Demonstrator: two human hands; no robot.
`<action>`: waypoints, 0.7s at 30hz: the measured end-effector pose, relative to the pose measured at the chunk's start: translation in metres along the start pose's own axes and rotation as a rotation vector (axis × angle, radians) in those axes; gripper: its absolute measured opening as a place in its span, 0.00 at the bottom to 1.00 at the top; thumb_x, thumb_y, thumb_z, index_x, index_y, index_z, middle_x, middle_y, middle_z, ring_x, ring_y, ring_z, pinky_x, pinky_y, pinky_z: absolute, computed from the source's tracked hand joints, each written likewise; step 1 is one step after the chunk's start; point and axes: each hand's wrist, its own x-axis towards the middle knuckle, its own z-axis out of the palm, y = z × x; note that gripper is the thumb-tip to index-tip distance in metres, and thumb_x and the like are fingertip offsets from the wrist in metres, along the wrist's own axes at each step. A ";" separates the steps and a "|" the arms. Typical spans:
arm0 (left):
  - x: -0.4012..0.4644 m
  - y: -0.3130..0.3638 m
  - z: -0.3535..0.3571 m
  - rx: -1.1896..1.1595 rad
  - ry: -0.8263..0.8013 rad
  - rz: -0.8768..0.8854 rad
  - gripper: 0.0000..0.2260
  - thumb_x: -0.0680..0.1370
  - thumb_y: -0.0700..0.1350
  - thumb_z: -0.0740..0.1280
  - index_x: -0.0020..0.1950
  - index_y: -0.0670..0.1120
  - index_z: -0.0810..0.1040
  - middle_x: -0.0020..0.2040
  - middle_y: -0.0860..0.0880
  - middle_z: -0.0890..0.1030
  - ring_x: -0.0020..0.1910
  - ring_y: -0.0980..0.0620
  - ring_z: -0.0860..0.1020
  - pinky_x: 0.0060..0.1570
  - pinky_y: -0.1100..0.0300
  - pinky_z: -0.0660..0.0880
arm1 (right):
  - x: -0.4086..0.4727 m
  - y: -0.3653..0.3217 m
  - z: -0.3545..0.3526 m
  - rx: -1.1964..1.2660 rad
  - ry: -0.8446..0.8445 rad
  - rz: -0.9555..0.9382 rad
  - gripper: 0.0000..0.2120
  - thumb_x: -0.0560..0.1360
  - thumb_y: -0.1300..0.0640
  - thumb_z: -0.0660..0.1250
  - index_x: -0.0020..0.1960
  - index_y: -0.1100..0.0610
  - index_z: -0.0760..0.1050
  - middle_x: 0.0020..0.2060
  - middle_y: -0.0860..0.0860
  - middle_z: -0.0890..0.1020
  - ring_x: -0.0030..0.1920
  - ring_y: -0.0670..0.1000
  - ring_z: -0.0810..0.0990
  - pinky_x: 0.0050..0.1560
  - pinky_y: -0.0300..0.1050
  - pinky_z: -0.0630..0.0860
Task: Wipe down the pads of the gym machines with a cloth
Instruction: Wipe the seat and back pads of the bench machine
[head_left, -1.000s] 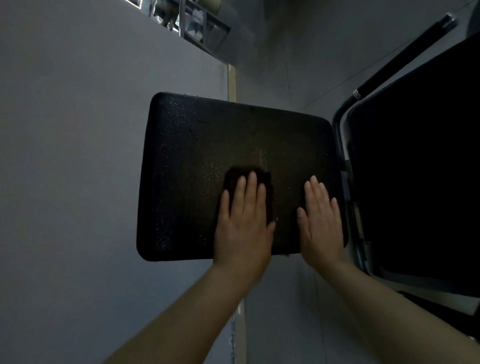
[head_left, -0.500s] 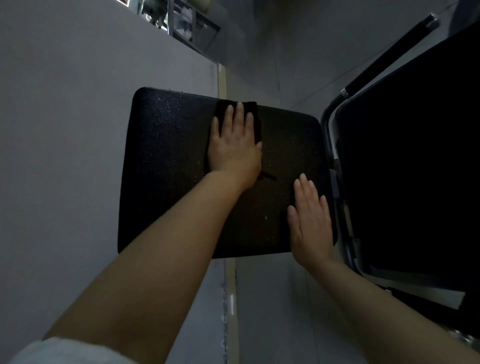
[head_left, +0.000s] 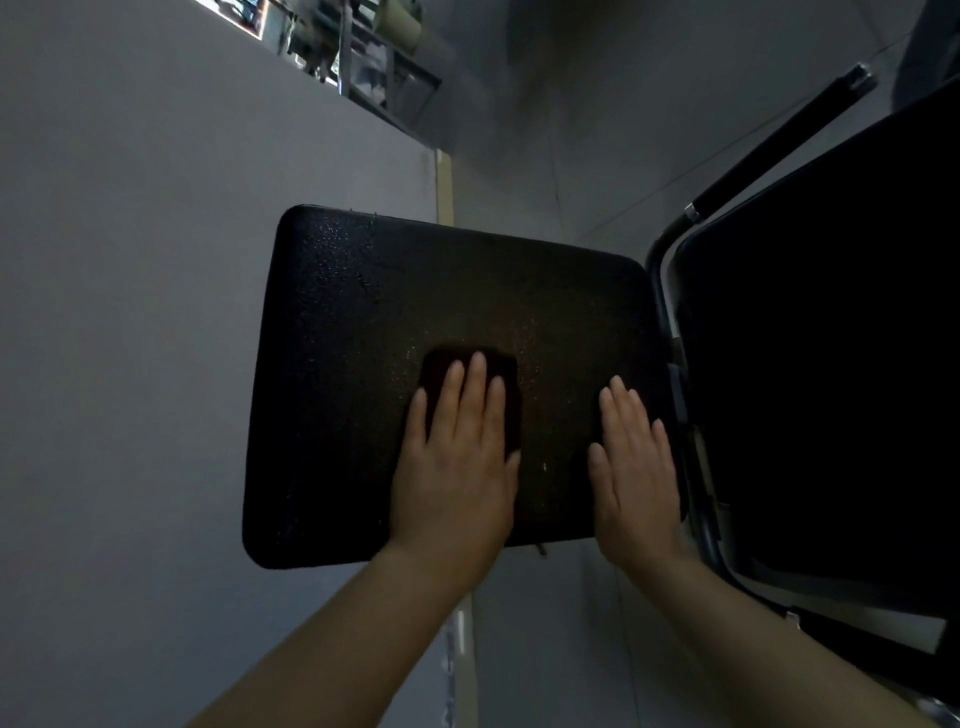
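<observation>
The left hand (head_left: 457, 467) lies flat with its fingers straight and close together, pressing a dark cloth (head_left: 470, 387) down onto the black pad (head_left: 363, 364); it grasps nothing, the palm and fingers simply bearing on the fabric. The cloth shows only as a darker, rounded patch past the fingertips and along the thumb side (its weave cannot be made out in the dim light), sitting a little toward 5 o'clock from the pad's middle. The right hand (head_left: 636, 467) is likewise released and flat, fingers straight, resting bare on the pad at about 4 o'clock, just beside its right edge and apart from the cloth. Both forearms come in from the lower edge of the view. The pad is a wide, rounded-cornered cushion with a pebbled surface, and fine droplets glint on it toward 11 o'clock and around the cloth. At 3 o'clock from the pad a second, larger black cushion (head_left: 831, 389) stands close by, edged by a grey metal frame (head_left: 662, 291), with a black foam-covered bar (head_left: 779, 140) running up toward 1 o'clock. Grey floor (head_left: 130, 364) surrounds the pad, crossed by a pale strip (head_left: 444, 187) at 12 o'clock, and cluttered shelving (head_left: 374, 62) sits far off beyond it.
</observation>
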 end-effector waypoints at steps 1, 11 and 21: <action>0.019 0.000 -0.003 0.032 0.025 -0.020 0.28 0.81 0.55 0.45 0.75 0.42 0.39 0.77 0.41 0.39 0.77 0.42 0.42 0.72 0.45 0.41 | 0.000 0.000 0.000 0.007 0.004 -0.004 0.27 0.80 0.44 0.39 0.76 0.53 0.50 0.76 0.45 0.51 0.75 0.41 0.44 0.75 0.41 0.40; 0.154 -0.002 -0.028 0.039 0.042 -0.090 0.28 0.82 0.55 0.49 0.78 0.47 0.44 0.78 0.44 0.42 0.76 0.44 0.40 0.73 0.43 0.41 | 0.000 0.002 0.001 0.054 0.022 -0.023 0.28 0.79 0.42 0.36 0.76 0.53 0.49 0.76 0.45 0.51 0.75 0.41 0.45 0.75 0.42 0.40; 0.013 0.037 0.016 -0.004 0.049 0.111 0.28 0.82 0.55 0.44 0.75 0.42 0.35 0.74 0.40 0.31 0.74 0.43 0.32 0.70 0.43 0.34 | -0.001 0.003 -0.002 0.117 0.005 -0.003 0.28 0.79 0.43 0.38 0.76 0.53 0.50 0.75 0.43 0.51 0.75 0.39 0.45 0.74 0.39 0.39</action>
